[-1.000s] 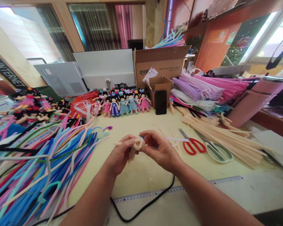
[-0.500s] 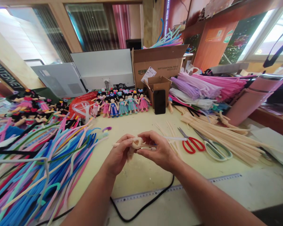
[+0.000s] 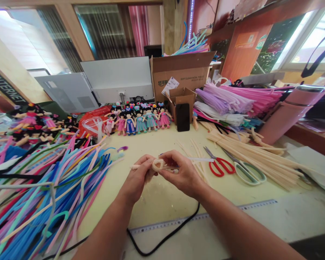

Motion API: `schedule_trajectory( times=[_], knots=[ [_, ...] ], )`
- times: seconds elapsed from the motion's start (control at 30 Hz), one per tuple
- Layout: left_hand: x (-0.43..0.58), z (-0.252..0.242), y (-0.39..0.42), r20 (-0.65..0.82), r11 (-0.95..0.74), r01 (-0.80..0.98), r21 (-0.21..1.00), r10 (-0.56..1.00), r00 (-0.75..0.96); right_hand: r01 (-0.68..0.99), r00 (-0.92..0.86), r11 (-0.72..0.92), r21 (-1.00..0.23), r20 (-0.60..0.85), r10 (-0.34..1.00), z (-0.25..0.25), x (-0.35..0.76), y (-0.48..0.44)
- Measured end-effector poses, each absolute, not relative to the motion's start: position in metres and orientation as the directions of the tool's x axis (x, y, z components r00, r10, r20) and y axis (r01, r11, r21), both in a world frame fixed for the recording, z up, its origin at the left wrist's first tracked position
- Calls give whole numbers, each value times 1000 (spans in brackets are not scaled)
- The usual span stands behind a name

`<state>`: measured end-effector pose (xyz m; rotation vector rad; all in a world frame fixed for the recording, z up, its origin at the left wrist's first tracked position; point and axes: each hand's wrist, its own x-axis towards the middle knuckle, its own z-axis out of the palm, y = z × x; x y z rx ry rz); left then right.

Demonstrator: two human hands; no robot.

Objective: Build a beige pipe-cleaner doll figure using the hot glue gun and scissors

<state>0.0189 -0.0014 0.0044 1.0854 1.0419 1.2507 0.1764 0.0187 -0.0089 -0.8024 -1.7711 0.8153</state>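
Note:
Between my two hands is a cream-coloured pipe cleaner [image 3: 158,165], wound into a small coil with an open middle. My left hand [image 3: 137,177] is closed on the coil's left side, and a short straight end pokes out past its fingers. From the other side my right hand [image 3: 181,171] pinches the coil between thumb and fingers. A thin pale strip [image 3: 200,159] shows just beyond the right hand; whether that hand holds it I cannot tell. Loose cream pipe cleaners [image 3: 197,151] lie on the table behind it.
Red-handled scissors [image 3: 219,164] and white-green scissors [image 3: 249,173] lie right, beside a cream pipe-cleaner bundle [image 3: 254,155]. Coloured pipe cleaners [image 3: 56,187] cover the left. Small dolls [image 3: 141,121], a phone [image 3: 183,117] and cartons stand behind. A ruler [image 3: 173,223] and black cord [image 3: 162,243] lie in front.
The coil has turned and shifted slightly down in my fingers. The piece that hung below my left hand is now mostly tucked behind the fingers. Both hands keep their grip.

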Motion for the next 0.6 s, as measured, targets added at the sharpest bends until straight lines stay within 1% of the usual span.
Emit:
schedule_trajectory(
  times=[0.23, 0.33, 0.47, 0.6],
  knots=[
    [16, 1, -1, 63, -52, -124, 991, 994, 86, 162, -300, 549, -820, 489, 819, -8, 177, 18],
    [16, 1, -1, 57, -45, -140, 989, 995, 82, 156, -296, 555, -817, 497, 816, -9, 176, 18],
    [16, 2, -1, 14, -3, -176, 984, 998, 59, 157, -292, 564, -811, 507, 811, -9, 176, 18],
    [16, 3, -2, -5, 15, -154, 988, 998, 69, 153, -287, 539, -828, 484, 826, -8, 176, 17]
  ],
)
